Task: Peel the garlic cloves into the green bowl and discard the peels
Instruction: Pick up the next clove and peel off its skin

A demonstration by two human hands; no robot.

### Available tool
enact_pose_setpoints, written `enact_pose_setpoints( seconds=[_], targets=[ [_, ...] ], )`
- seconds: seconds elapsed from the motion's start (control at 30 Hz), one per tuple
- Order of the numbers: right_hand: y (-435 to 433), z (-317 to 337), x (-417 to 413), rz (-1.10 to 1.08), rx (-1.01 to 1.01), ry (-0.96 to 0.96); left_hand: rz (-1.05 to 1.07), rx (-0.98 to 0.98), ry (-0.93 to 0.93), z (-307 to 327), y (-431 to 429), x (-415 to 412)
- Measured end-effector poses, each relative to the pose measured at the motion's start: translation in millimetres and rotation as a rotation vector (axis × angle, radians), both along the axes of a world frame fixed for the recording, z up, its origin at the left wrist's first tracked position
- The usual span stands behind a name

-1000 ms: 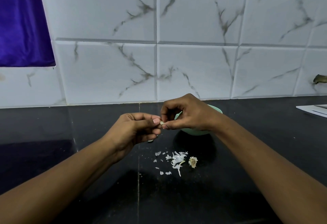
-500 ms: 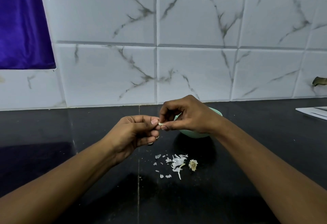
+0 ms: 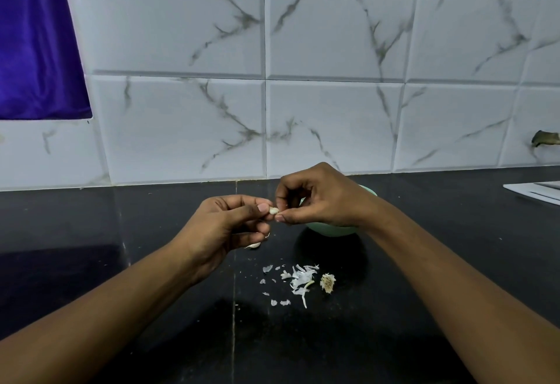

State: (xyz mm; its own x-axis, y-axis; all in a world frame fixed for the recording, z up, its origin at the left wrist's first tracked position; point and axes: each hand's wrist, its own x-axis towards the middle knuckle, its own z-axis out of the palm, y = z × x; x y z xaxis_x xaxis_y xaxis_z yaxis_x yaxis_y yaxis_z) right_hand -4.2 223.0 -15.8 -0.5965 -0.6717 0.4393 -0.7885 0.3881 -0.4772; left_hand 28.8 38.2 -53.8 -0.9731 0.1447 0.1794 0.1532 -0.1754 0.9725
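Pinching small pale garlic clove (image 3: 273, 210) between left hand (image 3: 224, 226) and right hand (image 3: 321, 198) grips; round pale-green bowl (image 3: 330, 230) at four o'clock of clove, nearer right hand

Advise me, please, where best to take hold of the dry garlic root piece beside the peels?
Probably pinch the root piece across its narrow middle, from above and the right: it lies flat on the counter, loose peels crowd its left, its right is bare.

Glossy black stone counter (image 3: 151, 262), glossy marbled tiles (image 3: 333, 126), papery peels (image 3: 300, 280), smooth green bowl (image 3: 333, 230).
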Motion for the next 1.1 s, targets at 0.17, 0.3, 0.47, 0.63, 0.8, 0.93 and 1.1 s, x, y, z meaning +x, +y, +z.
enact_pose_setpoints(
  seconds=[0.17,0.3,0.47,0.63,0.8,0.93,1.1],
  targets=[
    [4.5,5.6,-0.5,-0.090,-0.017,-0.119,0.065,-0.040,0.048,0.1,-0.1,0.2],
    [-3.1,2.1,0.9,-0.137,-0.082,-0.186,0.126,-0.107,0.114,-1.9,0.7,-0.8],
    [-11.4,-3.6,1.5,-0.214,-0.053,-0.134,0.185,-0.159,0.203,-4.2,0.6,-2.0],
    [-16.3,-6.3,3.0,-0.255,0.016,-0.006,0.205,-0.201,0.237,-5.2,0.3,-1.5],
    [-21.9,-7.7,6.2,-0.324,0.022,0.107,0.237,-0.223,0.278,-5.2,-0.2,-1.2],
    [-24.9,-9.5,7.1,-0.322,0.004,0.145,0.258,-0.197,0.272,-4.5,0.0,-0.5],
    [-27.9,-13.6,5.4,-0.329,-0.033,0.198,0.265,-0.173,0.269,-3.6,-1.0,-0.8]
  ],
)
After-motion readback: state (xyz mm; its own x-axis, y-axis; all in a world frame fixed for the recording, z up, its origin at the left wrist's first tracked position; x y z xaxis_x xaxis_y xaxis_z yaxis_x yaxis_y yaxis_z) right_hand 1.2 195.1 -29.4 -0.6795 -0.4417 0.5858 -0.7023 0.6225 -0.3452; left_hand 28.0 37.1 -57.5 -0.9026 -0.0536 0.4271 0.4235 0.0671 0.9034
